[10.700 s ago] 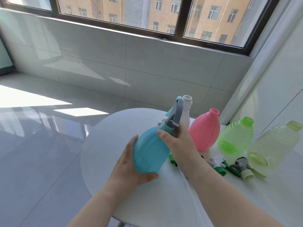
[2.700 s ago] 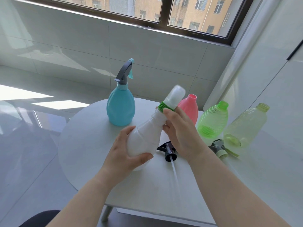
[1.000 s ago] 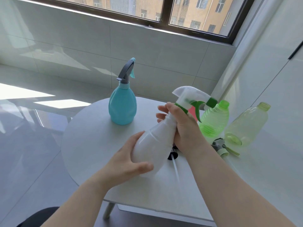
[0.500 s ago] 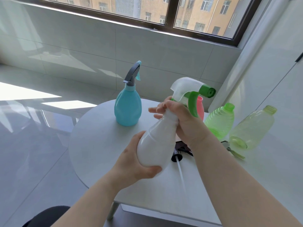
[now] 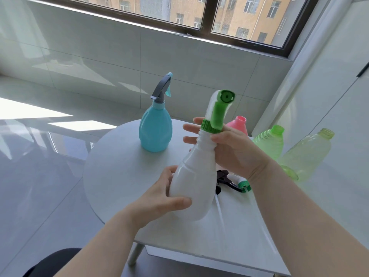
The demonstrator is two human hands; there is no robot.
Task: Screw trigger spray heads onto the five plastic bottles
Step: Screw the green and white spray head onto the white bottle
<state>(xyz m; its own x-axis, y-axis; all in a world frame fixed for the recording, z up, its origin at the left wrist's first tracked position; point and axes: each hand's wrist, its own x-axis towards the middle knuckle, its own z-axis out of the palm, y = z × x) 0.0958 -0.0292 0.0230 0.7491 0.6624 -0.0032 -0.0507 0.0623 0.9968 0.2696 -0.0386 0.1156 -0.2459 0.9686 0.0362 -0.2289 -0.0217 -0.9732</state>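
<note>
My left hand [image 5: 161, 198] grips the lower body of a white bottle [image 5: 194, 182] held tilted above the table. A white and green trigger spray head [image 5: 218, 109] sits on its neck, nozzle facing me. My right hand [image 5: 231, 150] wraps the neck just under the green collar, fingers partly spread. A blue bottle [image 5: 155, 132] with a grey spray head stands upright at the back left. A pink bottle [image 5: 240, 124], a ribbed green bottle [image 5: 272, 140] and a pale green bottle [image 5: 307, 154] stand open-necked to the right.
Loose spray heads [image 5: 237, 181] lie on the round white table [image 5: 119, 176] behind the white bottle, partly hidden by it and my right wrist. A tiled wall and window run behind. A white cabinet stands close on the right.
The spray head has turned on the white bottle so its nozzle now faces me instead of pointing right. My right hand has slid slightly down the neck.
</note>
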